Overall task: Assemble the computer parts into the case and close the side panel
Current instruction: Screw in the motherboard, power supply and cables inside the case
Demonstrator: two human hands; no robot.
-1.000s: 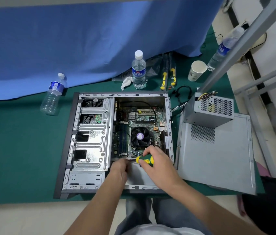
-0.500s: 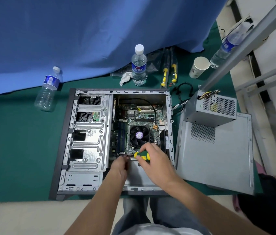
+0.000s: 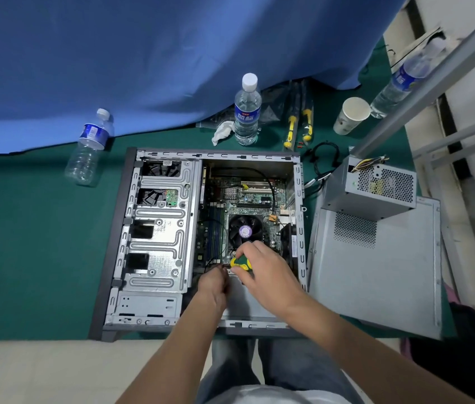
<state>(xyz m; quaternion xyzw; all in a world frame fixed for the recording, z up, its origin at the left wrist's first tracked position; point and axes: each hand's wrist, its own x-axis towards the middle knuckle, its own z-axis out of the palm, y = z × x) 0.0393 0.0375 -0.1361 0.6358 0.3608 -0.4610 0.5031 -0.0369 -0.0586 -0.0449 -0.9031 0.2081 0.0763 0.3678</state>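
While the right hand (image 3: 271, 275) grips a screwdriver (image 3: 240, 263) at the motherboard (image 3: 247, 199) and the left hand (image 3: 214, 284) pinches something unclear beside it, the case (image 3: 154, 234) lies open; power supply (image 3: 376, 188) and side panel (image 3: 376, 269) wait at three o'clock.

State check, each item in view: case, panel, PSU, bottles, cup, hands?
computer case: open, on its side
side panel: off, flat beside case
power supply: out, on panel
middle bottle: upright, capped
paper cup: upright
right hand: grips screwdriver
left hand: inside case, grasp unclear
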